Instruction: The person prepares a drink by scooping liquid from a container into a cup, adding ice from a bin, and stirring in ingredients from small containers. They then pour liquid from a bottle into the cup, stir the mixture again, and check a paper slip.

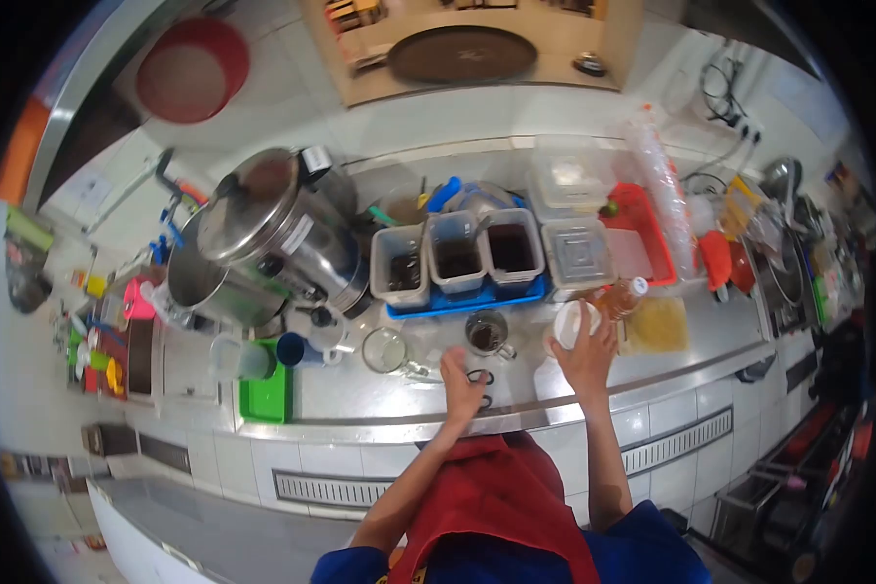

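My right hand [586, 358] is wrapped round a white-lidded container [571, 325] on the steel counter, beside a bottle with a white cap [625, 295]. My left hand [464, 383] is near the counter's front edge, its fingers apart, beside black scissor-like handles [484, 387]. Nothing shows in its grasp. Between my hands and farther back stands a glass mug [488, 334] with dark liquid. A second glass mug [386, 350] with pale contents stands to the left. Three tubs of dark contents, among them the middle tub [456, 255], sit behind in a blue tray [465, 304].
A tall steel urn [280, 229] and a large pot [214, 277] stand at the left, near a green tray [266, 394] and a blue cup [293, 349]. Clear lidded boxes [578, 255] and a red basket [642, 229] are at the back right.
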The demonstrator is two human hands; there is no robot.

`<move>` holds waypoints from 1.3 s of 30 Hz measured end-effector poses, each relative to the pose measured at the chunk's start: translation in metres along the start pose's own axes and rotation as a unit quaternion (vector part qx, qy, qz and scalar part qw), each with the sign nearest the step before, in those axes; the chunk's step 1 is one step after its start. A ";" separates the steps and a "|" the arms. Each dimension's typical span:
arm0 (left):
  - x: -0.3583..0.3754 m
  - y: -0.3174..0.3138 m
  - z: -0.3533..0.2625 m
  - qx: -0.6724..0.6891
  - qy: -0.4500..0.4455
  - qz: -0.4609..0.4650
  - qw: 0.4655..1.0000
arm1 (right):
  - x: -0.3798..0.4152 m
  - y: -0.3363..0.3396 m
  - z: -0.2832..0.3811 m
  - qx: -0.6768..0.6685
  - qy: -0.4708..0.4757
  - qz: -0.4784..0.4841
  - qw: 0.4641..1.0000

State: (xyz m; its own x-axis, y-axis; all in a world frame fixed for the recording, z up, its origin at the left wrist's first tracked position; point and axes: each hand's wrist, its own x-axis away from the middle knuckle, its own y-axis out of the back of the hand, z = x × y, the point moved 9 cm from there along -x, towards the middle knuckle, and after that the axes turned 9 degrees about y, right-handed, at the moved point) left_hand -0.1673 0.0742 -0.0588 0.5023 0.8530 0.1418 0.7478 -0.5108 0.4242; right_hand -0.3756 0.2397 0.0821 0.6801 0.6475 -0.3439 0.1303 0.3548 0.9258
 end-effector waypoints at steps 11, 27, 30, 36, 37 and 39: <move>0.025 0.080 0.010 0.073 0.001 -0.188 0.979 | 0.025 -0.074 0.103 -0.323 0.087 0.164 0.928; 0.004 0.054 -0.001 0.091 -0.001 -0.202 0.975 | 0.025 -0.032 0.158 -0.445 0.248 0.095 0.855; -0.004 0.054 0.009 0.174 0.008 -0.175 0.969 | 0.025 -0.050 0.123 -0.498 0.157 0.112 0.845; -0.008 0.056 0.002 0.205 0.038 -0.035 0.977 | 0.029 -0.058 0.087 -0.514 0.095 0.163 0.837; -0.007 0.055 -0.006 0.150 0.023 -0.010 0.988 | 0.030 -0.060 0.083 -0.520 0.080 0.166 0.834; -0.007 0.061 -0.002 0.148 0.054 -0.025 0.987 | 0.032 -0.062 0.077 -0.512 0.069 0.173 0.839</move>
State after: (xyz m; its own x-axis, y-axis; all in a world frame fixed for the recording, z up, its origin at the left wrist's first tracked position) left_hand -0.1257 0.0371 -0.0322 0.4235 0.8764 0.2293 0.8728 -0.4625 0.1556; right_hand -0.3060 0.1863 0.0257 0.4494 0.8784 -0.1626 -0.7935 0.4761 0.3790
